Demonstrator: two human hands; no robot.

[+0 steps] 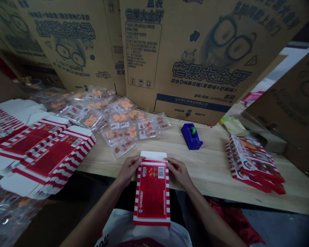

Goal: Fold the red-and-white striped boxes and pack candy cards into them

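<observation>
A red-and-white striped carton (152, 192) lies between my hands at the table's front edge, its printed back with a barcode facing up. Its white end flap (153, 155) stands open at the far end. My left hand (130, 168) pinches the carton's far left corner, and my right hand (179, 170) pinches the far right corner. Beyond the hands lie clear packets of orange and red candies (122, 118). Flat stacks of the same striped cartons (54, 151) spread out at the left.
A blue tape dispenser (192, 137) stands right of the packets. Filled striped boxes (256, 161) are piled at the right, near a clear plastic tray (265, 135). Large brown cardboard boxes (167, 44) wall off the back of the table. More packets (12, 212) lie lower left.
</observation>
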